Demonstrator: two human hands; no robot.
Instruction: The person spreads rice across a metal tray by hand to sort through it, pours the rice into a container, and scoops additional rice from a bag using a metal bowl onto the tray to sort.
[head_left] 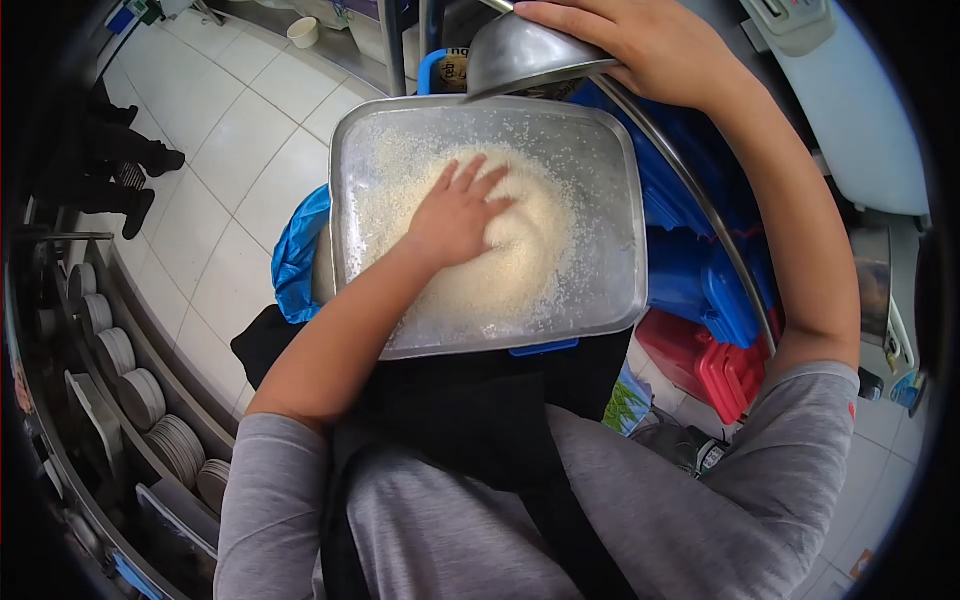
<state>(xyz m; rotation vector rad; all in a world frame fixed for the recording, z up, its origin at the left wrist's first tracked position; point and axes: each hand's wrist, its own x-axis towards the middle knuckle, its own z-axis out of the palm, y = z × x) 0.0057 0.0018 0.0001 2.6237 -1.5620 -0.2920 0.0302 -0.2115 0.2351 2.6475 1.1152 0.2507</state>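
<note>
Both my left hand [462,222] and my right hand [655,42] are in use, well apart. The left one is spread wide, palm down at the rice [530,270] (it blurs a little, so I cannot tell how deep it presses). That rice is heaped under and beside it, scattering outward over a metal tray [622,290]. My right, beyond the tray's far edge, is curled on a tilted metal bowl [535,52], holding its side. Some blue plastic [298,265] sits left of my left hand.
</note>
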